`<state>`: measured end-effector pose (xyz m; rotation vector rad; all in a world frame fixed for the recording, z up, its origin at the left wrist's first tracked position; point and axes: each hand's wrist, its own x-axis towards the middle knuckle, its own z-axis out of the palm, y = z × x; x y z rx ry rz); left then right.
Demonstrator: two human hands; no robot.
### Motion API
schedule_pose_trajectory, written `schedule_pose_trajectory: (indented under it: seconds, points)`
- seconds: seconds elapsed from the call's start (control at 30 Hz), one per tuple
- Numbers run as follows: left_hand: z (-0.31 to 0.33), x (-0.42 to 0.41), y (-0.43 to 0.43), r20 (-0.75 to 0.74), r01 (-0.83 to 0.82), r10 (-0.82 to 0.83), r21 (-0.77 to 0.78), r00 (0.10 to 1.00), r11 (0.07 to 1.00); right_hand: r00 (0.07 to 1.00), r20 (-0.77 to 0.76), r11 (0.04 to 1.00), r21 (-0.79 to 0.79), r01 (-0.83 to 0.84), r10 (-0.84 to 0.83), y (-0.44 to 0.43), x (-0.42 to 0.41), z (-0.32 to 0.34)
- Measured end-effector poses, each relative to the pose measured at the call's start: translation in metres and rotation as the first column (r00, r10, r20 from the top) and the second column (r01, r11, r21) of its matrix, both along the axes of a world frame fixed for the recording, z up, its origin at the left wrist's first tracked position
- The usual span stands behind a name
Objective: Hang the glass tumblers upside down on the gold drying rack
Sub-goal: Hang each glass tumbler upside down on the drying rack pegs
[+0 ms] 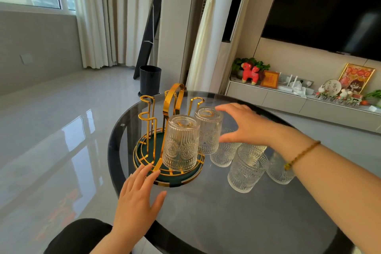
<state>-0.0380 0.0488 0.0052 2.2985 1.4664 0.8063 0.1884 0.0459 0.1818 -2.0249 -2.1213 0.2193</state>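
Note:
The gold drying rack (146,123) with a green round base stands on the left part of a round glass table (216,212). Two embossed glass tumblers hang upside down on it: a front tumbler (181,143) and a rear tumbler (209,130). My right hand (245,125) is spread just right of the rear tumbler, fingers apart, near or lightly touching it. My left hand (138,198) lies flat with fingertips at the rack's front rim. Three upright tumblers stand to the right: one nearest (246,169), one behind (223,153), one under my wrist (279,171).
A dark bin (150,79) stands on the pale tiled floor beyond the table. A low white cabinet (288,97) with ornaments runs along the right wall under a large dark screen (329,6). Curtains hang at the back left.

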Motion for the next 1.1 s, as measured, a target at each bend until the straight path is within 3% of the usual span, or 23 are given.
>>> schedule_pose_trajectory:
  seconds: [0.1,0.2,0.37,0.53,0.7,0.9,1.1]
  points:
    - [0.008,0.005,-0.019,-0.001,0.049,-0.049,0.128,0.999,0.991,0.975,-0.215,0.985,0.147,0.095,-0.062,-0.040,0.009,-0.023]
    - [0.013,0.020,-0.033,-0.081,0.179,-0.165,0.231,0.983,0.956,0.839,-0.527,0.896,0.293,0.334,-0.140,-0.070,0.019,-0.057]
    - [0.011,0.056,-0.044,-0.234,0.343,-0.302,0.158,0.924,0.926,0.595,-0.770,0.768,0.233,0.597,-0.229,-0.091,0.033,-0.123]
    - [-0.006,0.069,-0.037,-0.285,0.361,-0.359,-0.047,0.889,0.931,0.483,-0.791,0.776,0.016,0.630,-0.375,-0.079,0.035,-0.167]
    - [-0.010,0.071,-0.032,-0.310,0.362,-0.370,-0.086,0.876,0.928,0.609,-0.659,0.722,0.141,0.677,-0.442,-0.063,0.029,-0.176]
    - [-0.013,0.070,-0.031,-0.302,0.344,-0.352,-0.081,0.886,0.935,0.554,-0.633,0.662,0.086,0.744,-0.541,-0.048,0.029,-0.179]
    - [-0.012,0.070,-0.034,-0.258,0.343,-0.354,-0.088,0.899,0.935,0.532,-0.696,0.706,0.051,0.707,-0.482,-0.053,0.033,-0.182]
